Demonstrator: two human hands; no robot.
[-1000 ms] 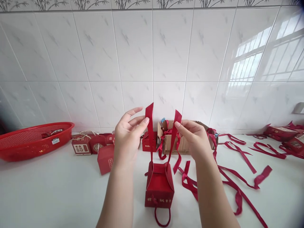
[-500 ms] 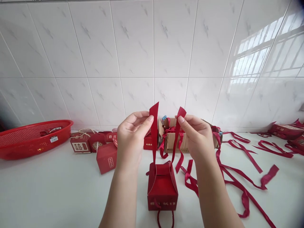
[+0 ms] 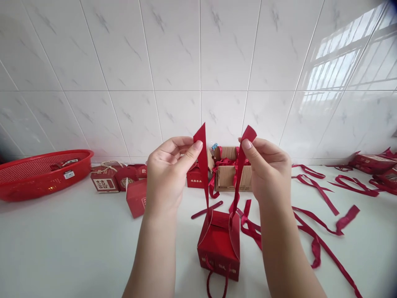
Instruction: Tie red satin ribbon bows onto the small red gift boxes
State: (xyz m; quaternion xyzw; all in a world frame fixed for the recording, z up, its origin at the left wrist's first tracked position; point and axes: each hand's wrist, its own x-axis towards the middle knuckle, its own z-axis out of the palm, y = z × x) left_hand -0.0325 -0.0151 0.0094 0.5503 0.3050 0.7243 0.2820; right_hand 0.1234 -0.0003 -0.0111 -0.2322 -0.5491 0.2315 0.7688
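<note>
the left hand [image 3: 169, 174] is pinching one end of a red ribbon [image 3: 205, 174] between thumb and forefinger, and the right hand [image 3: 266, 169] is pinching the other end the same way. both are pulling upward, so the two strips are running straight and apart down into the small red box [image 3: 219, 246]. the box is sitting a little tilted at the near middle of the white counter [image 3: 77, 248], with loose ribbons [image 3: 316, 244] lying to its right.

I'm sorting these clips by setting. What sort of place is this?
Likely a home kitchen counter used for hand-packing gifts: a white countertop against a glossy tiled wall, small red gift boxes and loose red ribbons spread across it, and a red plastic basket at the left.
</note>
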